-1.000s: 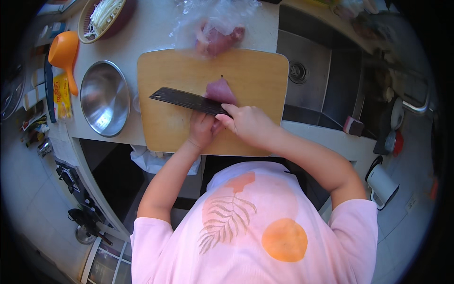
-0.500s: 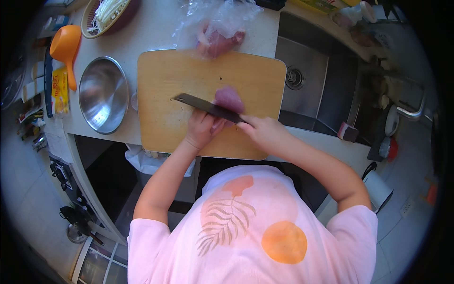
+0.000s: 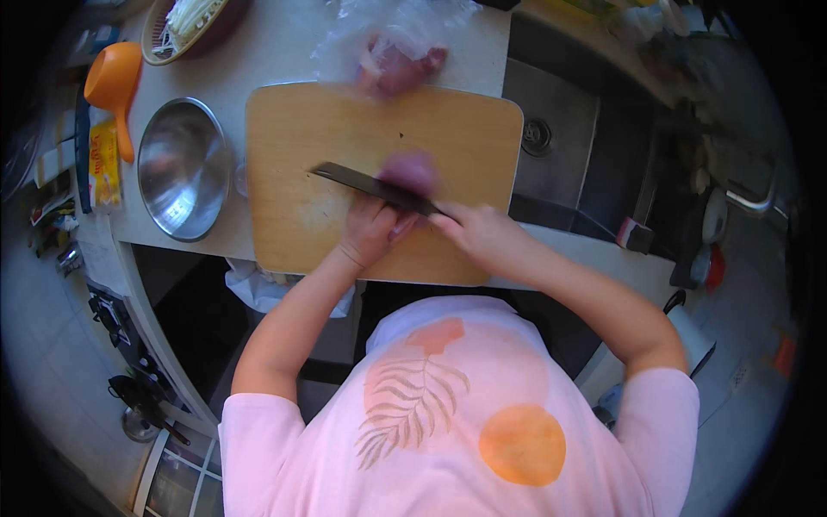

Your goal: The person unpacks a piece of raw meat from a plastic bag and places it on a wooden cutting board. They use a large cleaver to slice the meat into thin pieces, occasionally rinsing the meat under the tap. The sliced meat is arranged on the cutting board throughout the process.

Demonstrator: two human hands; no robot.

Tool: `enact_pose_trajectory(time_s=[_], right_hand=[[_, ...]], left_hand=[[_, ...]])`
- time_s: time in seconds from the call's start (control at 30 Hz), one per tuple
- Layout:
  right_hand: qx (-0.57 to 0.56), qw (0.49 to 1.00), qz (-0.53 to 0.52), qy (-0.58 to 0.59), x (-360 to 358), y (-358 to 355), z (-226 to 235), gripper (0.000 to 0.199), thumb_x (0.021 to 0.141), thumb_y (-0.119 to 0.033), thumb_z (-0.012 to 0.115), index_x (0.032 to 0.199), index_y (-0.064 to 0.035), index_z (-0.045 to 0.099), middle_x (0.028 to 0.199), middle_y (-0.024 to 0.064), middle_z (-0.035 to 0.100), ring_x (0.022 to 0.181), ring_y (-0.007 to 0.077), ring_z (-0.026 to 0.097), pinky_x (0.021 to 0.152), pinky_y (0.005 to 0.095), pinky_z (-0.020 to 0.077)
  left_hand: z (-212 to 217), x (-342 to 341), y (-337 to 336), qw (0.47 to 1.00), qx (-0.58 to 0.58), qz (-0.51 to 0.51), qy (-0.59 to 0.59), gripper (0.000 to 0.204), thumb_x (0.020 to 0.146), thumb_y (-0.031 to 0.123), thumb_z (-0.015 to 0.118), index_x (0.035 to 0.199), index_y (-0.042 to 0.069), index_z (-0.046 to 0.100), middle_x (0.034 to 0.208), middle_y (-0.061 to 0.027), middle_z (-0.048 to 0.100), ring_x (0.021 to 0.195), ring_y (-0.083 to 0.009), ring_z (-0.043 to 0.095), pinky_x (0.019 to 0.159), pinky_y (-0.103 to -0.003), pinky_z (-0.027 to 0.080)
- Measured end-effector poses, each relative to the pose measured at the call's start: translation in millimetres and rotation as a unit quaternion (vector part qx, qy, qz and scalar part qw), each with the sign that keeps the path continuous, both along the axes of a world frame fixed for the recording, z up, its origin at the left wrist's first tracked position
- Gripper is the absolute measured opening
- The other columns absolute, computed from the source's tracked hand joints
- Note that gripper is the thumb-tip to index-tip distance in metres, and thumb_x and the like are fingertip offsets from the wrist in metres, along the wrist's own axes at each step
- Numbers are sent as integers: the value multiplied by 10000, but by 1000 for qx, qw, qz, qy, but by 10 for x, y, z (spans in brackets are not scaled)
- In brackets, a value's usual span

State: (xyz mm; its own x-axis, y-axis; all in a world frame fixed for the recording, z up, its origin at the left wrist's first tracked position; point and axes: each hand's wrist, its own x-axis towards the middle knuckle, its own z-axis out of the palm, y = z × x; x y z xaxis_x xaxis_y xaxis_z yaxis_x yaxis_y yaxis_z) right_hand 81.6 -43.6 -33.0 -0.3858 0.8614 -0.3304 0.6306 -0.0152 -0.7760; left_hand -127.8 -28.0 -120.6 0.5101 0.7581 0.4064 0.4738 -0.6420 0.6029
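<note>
A piece of pink raw meat (image 3: 408, 173), blurred, lies on the wooden cutting board (image 3: 297, 129). Across its near side runs a dark, broad-bladed kitchen knife (image 3: 372, 186), the tip pointing left. My right hand (image 3: 469, 231) is closed around the knife's handle. Just on the near side of the blade, my left hand (image 3: 370, 231) has its fingers bent and pressed on the near end of the meat. The blade hides part of those fingertips and part of the meat.
Beyond the board is a clear plastic bag (image 3: 362, 47) with more raw meat (image 3: 401, 67). A steel bowl (image 3: 183, 170), an orange ladle-like scoop (image 3: 113, 77), a yellow packet (image 3: 104, 164) and a basket of thin white mushrooms (image 3: 186, 24) stand left. The sink (image 3: 551, 103) is at right.
The view has shifted slightly, moving the board and bowl a little up and left. The knife stays over the meat, and both hands keep nearly the same grip.
</note>
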Motion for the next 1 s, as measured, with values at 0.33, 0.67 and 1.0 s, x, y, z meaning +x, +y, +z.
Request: enact_pose_trajectory(time_s=[0.33,0.67,1.0], right_hand=[[-67,996,18,-49,7,14,13,362,938,-345,468,1078,-52,628,938,227,648,829,417,618,762,455,499],[-73,996,-37,30,176,-98,66,362,942,-349,453,1089,-59,613,948,217,645,839,418,606,768,446,494],[-112,990,-2,-85,152,-97,77,344,942,-324,459,1107,-57,600,939,221,647,850,411,609,766,463,499]], left_hand=[[-77,-1,-12,999,21,32,12,295,664,151,727,923,80,604,888,-111,571,819,-335,552,699,-419,470],[-32,24,-3,999,26,20,-8,259,654,129,739,859,77,589,853,-113,581,750,-333,560,636,-417,468],[-78,-54,-26,998,40,38,7,342,665,175,762,954,76,610,896,-124,570,796,-345,558,704,-423,479]])
